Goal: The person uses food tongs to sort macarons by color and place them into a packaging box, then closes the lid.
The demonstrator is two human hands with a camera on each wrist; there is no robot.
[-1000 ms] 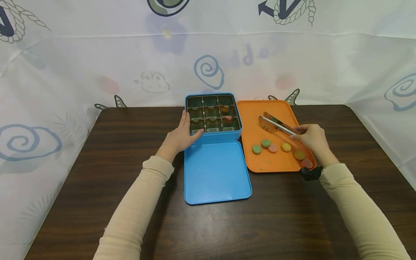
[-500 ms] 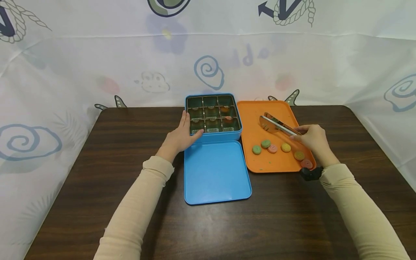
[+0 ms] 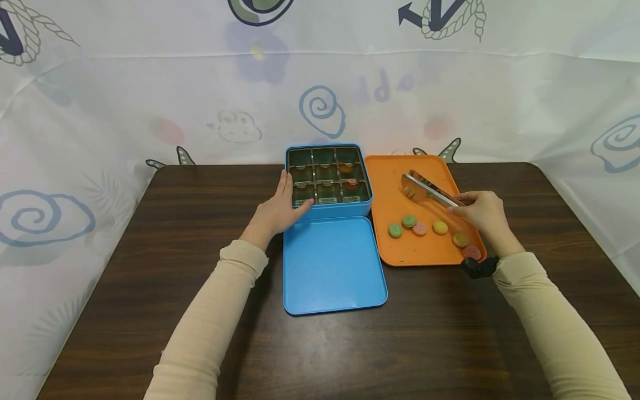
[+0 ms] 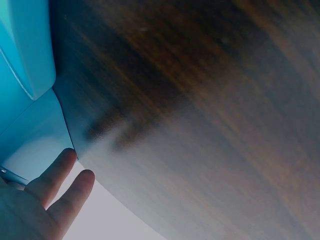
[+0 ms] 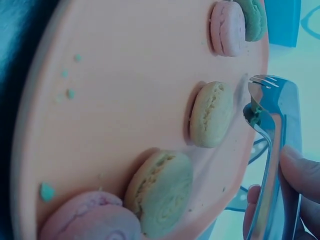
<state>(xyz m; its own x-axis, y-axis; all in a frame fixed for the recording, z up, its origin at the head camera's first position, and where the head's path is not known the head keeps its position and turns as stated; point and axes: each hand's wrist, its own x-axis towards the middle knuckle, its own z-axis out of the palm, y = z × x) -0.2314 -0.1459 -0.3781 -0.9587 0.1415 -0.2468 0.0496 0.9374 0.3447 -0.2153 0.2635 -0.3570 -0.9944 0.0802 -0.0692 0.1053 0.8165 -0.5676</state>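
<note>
My left hand (image 3: 278,211) rests with straight fingers against the near left corner of the blue tin box (image 3: 301,210), whose metal grid holds a couple of macarons. My right hand (image 3: 481,213) grips metal tongs (image 3: 425,188) above the orange tray (image 3: 395,171). The tongs' tips hover apart and hold nothing. Several macarons lie in a row on the tray: green (image 3: 395,230), green (image 3: 409,220), pink (image 3: 419,228), yellow (image 3: 440,226) and more toward my wrist. In the right wrist view the tongs (image 5: 270,145) stand beside a yellow macaron (image 5: 212,114). In the left wrist view, fingers (image 4: 52,182) touch the blue tin (image 4: 25,45).
The blue lid (image 3: 332,265) lies flat on the dark wooden table (image 3: 150,278), right in front of the box. A white printed cloth backs the table. Green crumbs dot the tray.
The tongs have shifted slightly right and up over the tray. My left hand has not moved.
</note>
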